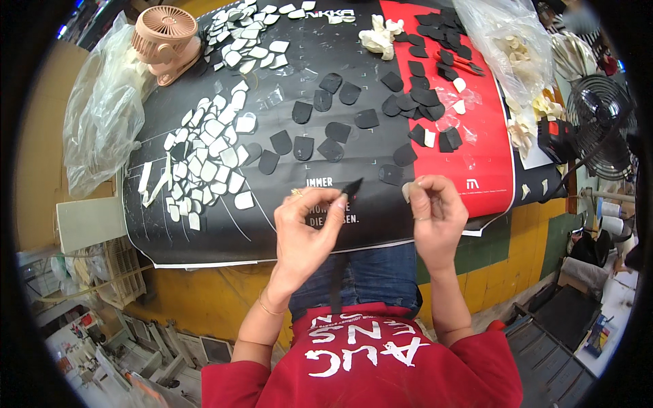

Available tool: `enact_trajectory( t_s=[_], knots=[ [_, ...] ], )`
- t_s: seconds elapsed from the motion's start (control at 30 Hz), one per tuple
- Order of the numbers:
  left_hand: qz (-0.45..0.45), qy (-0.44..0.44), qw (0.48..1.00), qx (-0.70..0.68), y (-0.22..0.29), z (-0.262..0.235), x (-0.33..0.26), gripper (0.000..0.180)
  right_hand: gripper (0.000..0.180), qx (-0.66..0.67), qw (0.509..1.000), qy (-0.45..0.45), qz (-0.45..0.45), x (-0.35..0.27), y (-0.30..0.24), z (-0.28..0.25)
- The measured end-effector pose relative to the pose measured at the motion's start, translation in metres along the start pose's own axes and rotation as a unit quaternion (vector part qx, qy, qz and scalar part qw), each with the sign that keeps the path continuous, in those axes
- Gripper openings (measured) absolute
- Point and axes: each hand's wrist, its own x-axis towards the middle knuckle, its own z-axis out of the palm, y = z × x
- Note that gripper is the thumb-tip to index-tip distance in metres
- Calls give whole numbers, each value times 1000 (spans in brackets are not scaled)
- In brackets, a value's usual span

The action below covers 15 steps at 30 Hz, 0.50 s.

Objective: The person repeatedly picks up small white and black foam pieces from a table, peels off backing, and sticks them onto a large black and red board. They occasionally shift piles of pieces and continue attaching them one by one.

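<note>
Between the thumb and fingers of my left hand (304, 226) is a small black rounded pad (353, 186), tilted up almost edge-on. To the right, my right hand (439, 221) pinches a small pale, translucent piece (407, 192) that looks like thin film. The hands are apart, over the near edge of a black and red mat (272, 217). Just beyond them lie several loose black pads (303, 148), and a cluster of white pads (216, 146) spreads out on the left.
More white pads (238, 53) lie at the far left beside a pink fan (167, 41) and a plastic bag (102, 109). A black pile (422, 102), red-handled pliers (460, 64) and crumpled film (381, 37) are on the right side. A black fan (598, 115) stands beyond the right edge.
</note>
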Motion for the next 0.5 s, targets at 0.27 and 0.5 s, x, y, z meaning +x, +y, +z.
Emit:
enact_trajectory(
  t_s=[0.27, 0.5],
  knots=[
    [86, 96, 965, 227, -12, -3, -7, 16, 33, 447, 823, -147, 317, 6, 7, -4],
    [76, 28, 997, -18, 6, 0, -17, 21, 24, 267, 920, -119, 261, -4, 3, 18]
  ],
)
